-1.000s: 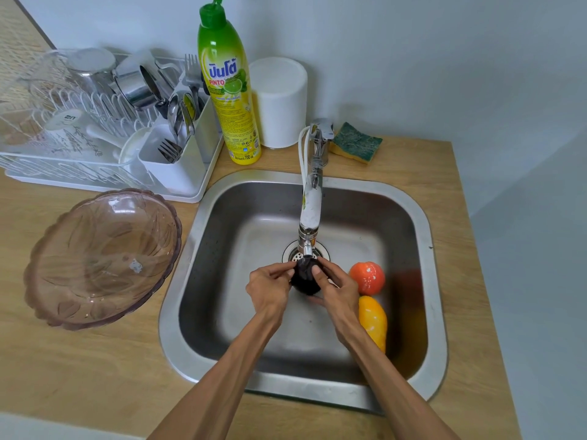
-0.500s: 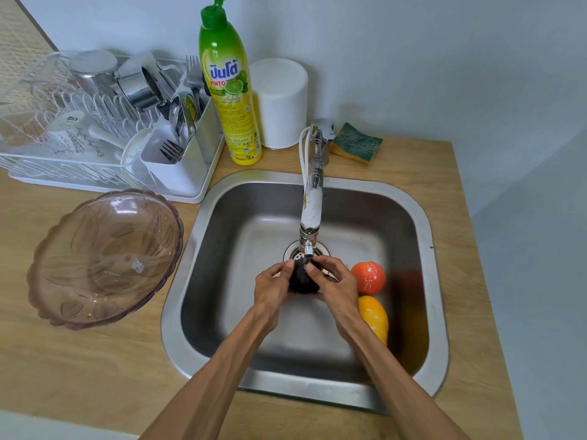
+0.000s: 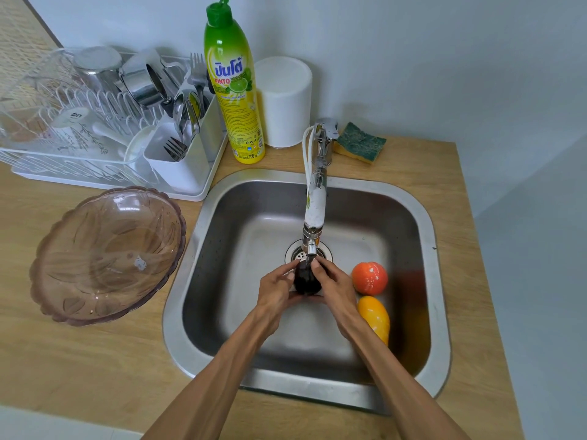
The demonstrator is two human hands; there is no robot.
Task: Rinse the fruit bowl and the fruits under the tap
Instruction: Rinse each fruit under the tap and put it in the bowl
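Observation:
A small dark fruit (image 3: 305, 277) sits right under the spout of the tap (image 3: 314, 211), over the drain of the steel sink (image 3: 435, 281). My left hand (image 3: 275, 289) grips it from the left and my right hand (image 3: 335, 289) from the right. An orange-red round fruit (image 3: 370, 278) and a yellow mango-like fruit (image 3: 374, 317) lie on the sink floor just right of my right hand. The brown-tinted glass fruit bowl (image 3: 108, 255) stands with nothing in it on the wooden counter left of the sink.
A white dish rack (image 3: 95, 128) with cutlery and metal cups stands at the back left. A green-yellow dish soap bottle (image 3: 233, 87), a white cylinder (image 3: 284, 101) and a sponge (image 3: 360, 142) line the wall behind the sink. The counter's right edge (image 3: 476, 281) is close to the sink.
Both hands have kept the dark fruit under the spout, shifting their fingers around it slightly. The other fruits and the bowl have not moved.

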